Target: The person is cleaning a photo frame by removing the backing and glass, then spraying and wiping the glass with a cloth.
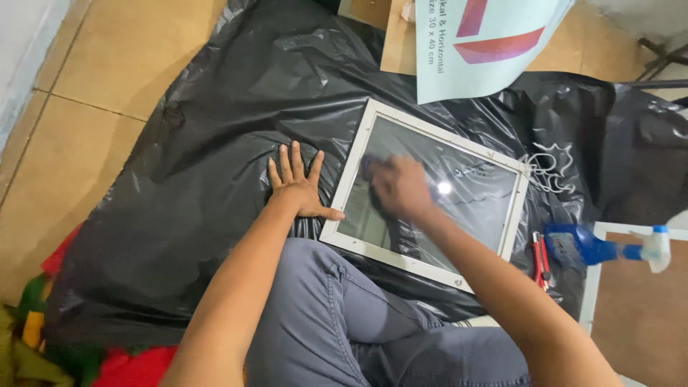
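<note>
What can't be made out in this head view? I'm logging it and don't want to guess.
- Right hand: motion-blurred over the white frame; what its fingers hold is unclear.
- Spray bottle: its nozzle end is cut off by the right edge.
- Red tool: too small to identify.
- Left hand: flat on the black plastic sheet, clearly visible.

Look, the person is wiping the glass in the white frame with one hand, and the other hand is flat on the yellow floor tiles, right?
Not quite. The right hand does rub the glass of the white frame, but the left hand lies flat on the black plastic sheet, not on the floor tiles. The head view shows this.
</note>
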